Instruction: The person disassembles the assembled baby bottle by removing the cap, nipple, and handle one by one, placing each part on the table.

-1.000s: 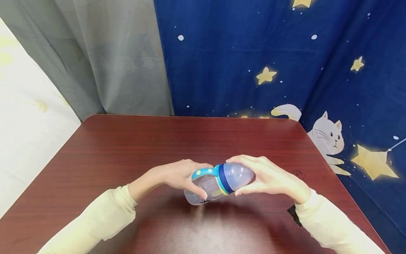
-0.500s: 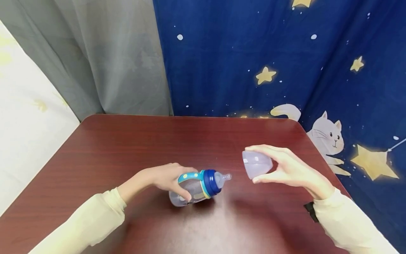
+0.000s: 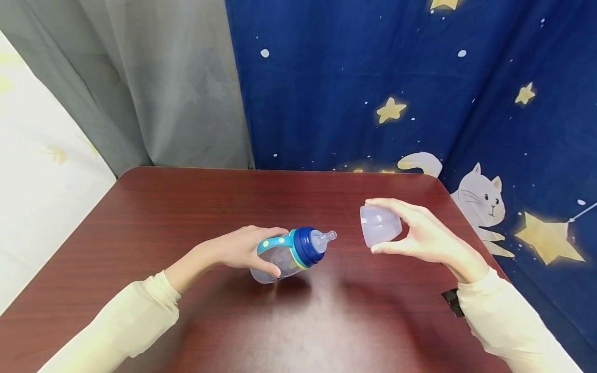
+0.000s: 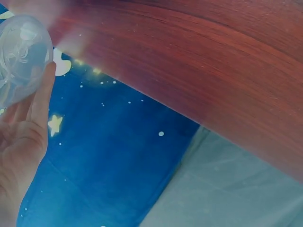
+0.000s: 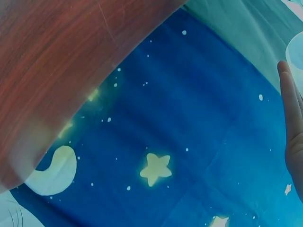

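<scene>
My left hand [image 3: 242,248] grips a clear baby bottle [image 3: 283,259] round its body, thumb on the near side. The bottle lies tilted above the table, its blue collar and clear teat pointing right. A turquoise handle with pale dots arches from the collar. In the left wrist view, the bottle's rounded base [image 4: 26,56] shows at the left edge against the fingers. My right hand [image 3: 422,235] holds the translucent dome cap [image 3: 381,226] between thumb and fingers, its mouth facing the teat across a gap. Only a sliver of the cap [image 5: 296,56] enters the right wrist view.
Under both hands stretches a dark red-brown wooden table [image 3: 186,197]. A grey curtain [image 3: 186,93] and a blue star-patterned curtain [image 3: 326,93] hang behind its far edge. A small black item [image 3: 452,302] shows beside the right sleeve.
The cap has come off the bottle and moved right with my right hand, uncovering the teat. My left hand has drawn the bottle left. Both have since risen slightly.
</scene>
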A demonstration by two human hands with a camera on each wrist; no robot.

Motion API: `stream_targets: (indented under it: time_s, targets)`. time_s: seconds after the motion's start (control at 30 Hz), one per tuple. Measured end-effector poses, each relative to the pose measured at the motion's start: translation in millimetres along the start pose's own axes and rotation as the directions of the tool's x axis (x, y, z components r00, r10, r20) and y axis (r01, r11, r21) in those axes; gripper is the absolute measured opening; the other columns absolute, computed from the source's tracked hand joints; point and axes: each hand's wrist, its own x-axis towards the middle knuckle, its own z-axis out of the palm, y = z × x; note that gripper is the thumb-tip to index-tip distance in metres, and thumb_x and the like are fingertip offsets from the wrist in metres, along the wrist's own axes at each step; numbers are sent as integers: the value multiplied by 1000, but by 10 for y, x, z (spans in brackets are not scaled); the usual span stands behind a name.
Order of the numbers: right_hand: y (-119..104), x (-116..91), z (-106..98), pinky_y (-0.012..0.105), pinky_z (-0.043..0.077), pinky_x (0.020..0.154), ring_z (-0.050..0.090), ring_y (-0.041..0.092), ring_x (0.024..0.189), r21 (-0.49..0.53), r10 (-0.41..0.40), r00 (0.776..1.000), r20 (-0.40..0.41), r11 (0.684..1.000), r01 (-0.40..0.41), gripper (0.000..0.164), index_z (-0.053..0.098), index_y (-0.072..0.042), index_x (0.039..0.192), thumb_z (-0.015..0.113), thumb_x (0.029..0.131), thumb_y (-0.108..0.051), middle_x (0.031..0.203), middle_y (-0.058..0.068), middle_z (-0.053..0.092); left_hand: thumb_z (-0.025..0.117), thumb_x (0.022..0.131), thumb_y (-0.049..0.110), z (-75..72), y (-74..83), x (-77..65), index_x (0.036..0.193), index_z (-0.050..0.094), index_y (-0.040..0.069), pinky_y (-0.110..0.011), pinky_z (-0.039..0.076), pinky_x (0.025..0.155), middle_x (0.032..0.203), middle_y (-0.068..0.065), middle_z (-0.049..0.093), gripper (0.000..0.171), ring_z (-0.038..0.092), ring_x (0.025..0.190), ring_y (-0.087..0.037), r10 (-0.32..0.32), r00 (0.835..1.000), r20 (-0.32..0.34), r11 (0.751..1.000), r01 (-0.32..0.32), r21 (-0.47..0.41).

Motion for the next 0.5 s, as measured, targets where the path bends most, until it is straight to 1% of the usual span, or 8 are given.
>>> stream_targets:
  time_s: [0.13, 0.23, 0.33, 0.5]
  targets:
    - [-16, 9, -79, 23, 46, 59, 50, 5, 83, 9, 27, 999, -31, 1000, -27, 74, 44, -20, 120, 82, 58, -34, 103, -8, 52, 67, 66, 56, -4, -6, -12, 128, 41, 20, -27, 44, 70, 102, 11, 53, 76, 49, 90, -9, -6, 1000, -14, 1000, 6, -1]
    - [-24, 13, -129, 23, 45, 60, 49, 5, 84, 4, 41, 998, -56, 999, -41, 74, 45, -21, 120, 82, 57, -32, 105, -9, 51, 67, 66, 56, 0, -13, -18, 128, 40, 20, -27, 44, 70, 102, 10, 53, 77, 49, 90, -9, -6, 1000, -18, 1000, 6, 4]
    - [-27, 14, -167, 21, 44, 62, 48, 4, 86, -17, 56, 995, -83, 998, -58, 75, 46, -22, 121, 83, 57, -31, 108, -9, 50, 67, 67, 56, 8, -22, -19, 128, 41, 20, -27, 44, 70, 102, 11, 53, 76, 49, 89, -8, 1, 1000, -18, 1000, -1, 2]
    - [-18, 7, -223, 20, 40, 64, 46, 5, 86, -70, 63, 987, -147, 995, -73, 76, 49, -20, 121, 85, 54, -27, 112, -7, 51, 66, 67, 56, 38, -42, -17, 128, 40, 20, -26, 44, 70, 101, 12, 53, 74, 49, 89, -7, 11, 1000, -9, 1000, -11, -4]
